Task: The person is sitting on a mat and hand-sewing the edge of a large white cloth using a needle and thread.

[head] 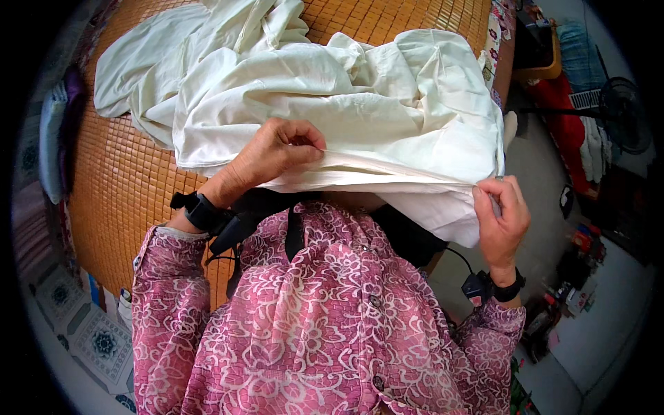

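A large white cloth (311, 67) lies bunched and wrinkled before me, its near edge hanging over my lap. My left hand (277, 153) pinches a fold of that edge between thumb and forefinger near the middle. At the cloth's right corner, my right hand (502, 212) grips the same edge. Between the two hands the edge runs nearly straight, with a narrow slit-like gap between its layers. Both wrists carry black straps with small devices. Part of the cloth's underside hangs down beside my right hand.
Beneath the cloth is a brown tile-patterned mat (124, 197). Folded bedding (54, 140) lies at its left edge. On the right are a black fan (625, 114), a yellow-rimmed container (555, 57) and red fabric (563, 124). Assorted small items (576, 280) sit at the lower right.
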Motion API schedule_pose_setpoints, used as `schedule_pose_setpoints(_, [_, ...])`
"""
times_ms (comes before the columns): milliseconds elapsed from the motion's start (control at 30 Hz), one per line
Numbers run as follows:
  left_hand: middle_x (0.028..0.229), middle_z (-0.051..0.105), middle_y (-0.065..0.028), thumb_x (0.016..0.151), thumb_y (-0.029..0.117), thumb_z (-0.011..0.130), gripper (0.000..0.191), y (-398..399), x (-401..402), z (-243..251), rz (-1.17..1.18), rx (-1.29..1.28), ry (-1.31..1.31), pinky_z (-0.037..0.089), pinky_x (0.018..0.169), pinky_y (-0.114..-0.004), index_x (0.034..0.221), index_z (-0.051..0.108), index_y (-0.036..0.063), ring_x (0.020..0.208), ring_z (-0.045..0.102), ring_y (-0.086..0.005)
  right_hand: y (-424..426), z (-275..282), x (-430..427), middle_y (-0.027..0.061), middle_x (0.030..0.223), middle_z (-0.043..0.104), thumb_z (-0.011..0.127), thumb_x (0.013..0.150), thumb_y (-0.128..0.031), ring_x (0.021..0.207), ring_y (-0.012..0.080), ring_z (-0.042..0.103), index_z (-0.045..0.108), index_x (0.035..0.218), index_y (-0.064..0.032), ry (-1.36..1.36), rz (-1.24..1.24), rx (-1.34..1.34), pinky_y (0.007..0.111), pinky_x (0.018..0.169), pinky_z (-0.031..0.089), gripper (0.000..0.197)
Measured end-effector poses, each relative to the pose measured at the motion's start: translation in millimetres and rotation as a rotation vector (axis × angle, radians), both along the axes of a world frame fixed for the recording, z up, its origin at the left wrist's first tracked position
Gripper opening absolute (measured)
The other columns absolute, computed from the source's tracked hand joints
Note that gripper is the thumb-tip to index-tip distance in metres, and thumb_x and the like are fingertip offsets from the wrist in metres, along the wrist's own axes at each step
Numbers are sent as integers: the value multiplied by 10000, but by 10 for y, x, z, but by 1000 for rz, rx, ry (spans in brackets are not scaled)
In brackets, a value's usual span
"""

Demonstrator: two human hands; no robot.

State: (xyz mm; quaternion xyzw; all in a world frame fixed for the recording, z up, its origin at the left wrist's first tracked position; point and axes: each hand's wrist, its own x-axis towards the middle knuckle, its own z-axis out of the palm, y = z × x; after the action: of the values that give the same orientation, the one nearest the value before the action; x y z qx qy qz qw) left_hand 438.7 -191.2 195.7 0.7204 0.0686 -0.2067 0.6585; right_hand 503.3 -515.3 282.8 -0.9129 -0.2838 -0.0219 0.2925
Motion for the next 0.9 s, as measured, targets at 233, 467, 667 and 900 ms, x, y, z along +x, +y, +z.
schedule_pose_setpoints(233, [754, 547, 41, 836, 65, 580, 64, -18, 184, 117, -46, -60, 138, 403, 635, -184, 860, 595, 7, 694, 480, -42, -70, -87, 285, -24, 665, 541, 623, 790, -33, 614, 26, 474, 590, 822, 13, 397, -177, 137, 195, 563, 387, 65])
schedule_pose_setpoints(467, [788, 531, 30, 837, 28, 556, 31, -80, 245, -126, 69, -162, 10, 395, 675, -196, 829, 586, 26, 748, 475, -57, -61, 16, 466, -40, 714, 571, 610, 821, -54, 637, 13, 497, 599, 836, 15, 608, -249, 195, 163, 588, 396, 71])
schedule_pose_setpoints(667, [847, 566, -71, 788, 30, 579, 49, -176, 211, 65, -56, 91, -267, 438, 732, -280, 787, 593, -17, 812, 555, -175, -90, 31, 505, -39, 722, 577, 609, 822, -58, 652, 13, 503, 601, 842, 15, 600, -268, 226, 160, 606, 401, 76])
schedule_pose_setpoints(900, [994, 501, -109, 724, 160, 714, 348, -323, 52, 147, -132, 422, -561, 461, 765, -350, 988, 544, 10, 892, 551, -289, -82, -35, 573, -43, 728, 576, 612, 820, -69, 655, 12, 498, 607, 841, 10, 547, -251, 248, 156, 606, 398, 82])
